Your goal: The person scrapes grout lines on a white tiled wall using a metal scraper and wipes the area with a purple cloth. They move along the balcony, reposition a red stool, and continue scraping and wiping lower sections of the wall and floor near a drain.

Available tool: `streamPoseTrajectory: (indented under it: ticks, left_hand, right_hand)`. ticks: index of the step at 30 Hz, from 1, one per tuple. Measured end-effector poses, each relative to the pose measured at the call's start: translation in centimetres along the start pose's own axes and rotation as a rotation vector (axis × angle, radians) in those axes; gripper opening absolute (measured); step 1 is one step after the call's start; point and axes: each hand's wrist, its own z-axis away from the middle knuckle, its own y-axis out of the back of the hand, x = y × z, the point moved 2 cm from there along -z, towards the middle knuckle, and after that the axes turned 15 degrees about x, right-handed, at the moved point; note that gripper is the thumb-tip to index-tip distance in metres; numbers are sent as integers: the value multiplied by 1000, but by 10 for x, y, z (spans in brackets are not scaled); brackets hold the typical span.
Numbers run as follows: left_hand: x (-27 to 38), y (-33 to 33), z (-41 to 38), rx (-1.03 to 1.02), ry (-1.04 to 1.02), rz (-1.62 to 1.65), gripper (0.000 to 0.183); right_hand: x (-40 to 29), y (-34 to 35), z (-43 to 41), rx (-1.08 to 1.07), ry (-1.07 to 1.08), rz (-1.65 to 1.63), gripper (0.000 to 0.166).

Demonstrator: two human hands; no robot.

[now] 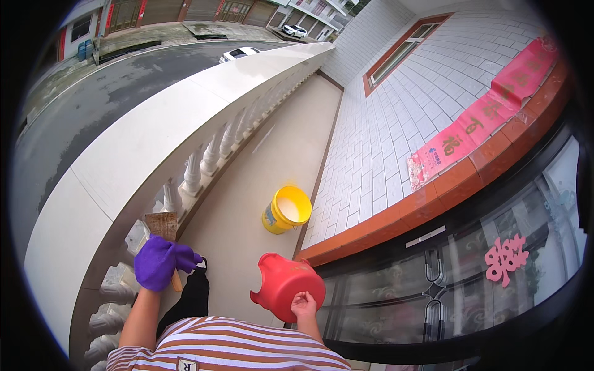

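My left hand [155,263] holds a purple cloth [160,259] together with a scraper, whose rusty flat blade [162,224] points away from me beside the balusters. The scraper's wooden handle [176,282] shows below the cloth. With its fingertips, my right hand [304,303] touches the underside of a red plastic stool [290,283], or possibly a basin; it is tilted on its side, and whether the hand grips it is hard to see. Farther along the floor stands a yellow bucket [274,221] with whitish liquid [288,208] inside.
A white balustrade [153,125] with balusters [192,174] runs along the left, above a street with parked cars. White wall tiles [366,176], a red paper banner [464,134] and dark glazed doors [394,297] line the right. Pale floor [241,204] lies between them.
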Motion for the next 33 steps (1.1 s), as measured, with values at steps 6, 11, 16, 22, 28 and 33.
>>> streamPoseTrajectory:
  ticks: [6, 11, 16, 22, 28, 33]
  left_hand:
    - [22, -117, -122, -13, -491, 129, 15]
    - [78, -198, -213, -249, -481, 144, 10]
    - [128, -289, -296, -295, -480, 157, 19]
    - [172, -402, -386, -286, -237, 254, 29]
    - [240, -512, -474, -278, -361, 5, 27]
    - [283, -588, -546, -292, -89, 394, 20]
  right_hand:
    - [-17, -140, -48, 28, 10, -73, 19]
    - [-50, -232, -61, -36, 33, -157, 16]
    - [-78, -310, -94, -1, 82, -212, 12]
    - [-123, -429, -169, 23, 49, -323, 6]
    - [-169, -563, -245, 73, -14, -292, 6]
    - [-205, -690, -301, 38, -37, -244, 7]
